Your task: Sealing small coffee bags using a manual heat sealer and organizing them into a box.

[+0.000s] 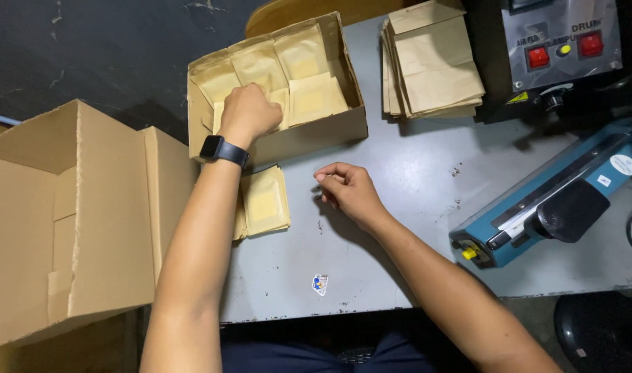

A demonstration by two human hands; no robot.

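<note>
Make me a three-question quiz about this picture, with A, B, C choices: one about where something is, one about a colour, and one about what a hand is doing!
1. Where is the left hand?
A. In the small cardboard box
B. On the blue sealing machine
C. Under the table

2. What colour is the watch on the left wrist?
A. White
B. Black
C. Green

3. How is the right hand?
A. Flat and spread wide
B. Gripping a big box
C. Fingers curled, above the grey table

Answers: 1 A, the hand reaches in among the brown paper pouches. 2 B, the band and face are dark black. 3 C, the fingers bend inward over the tabletop.
</note>
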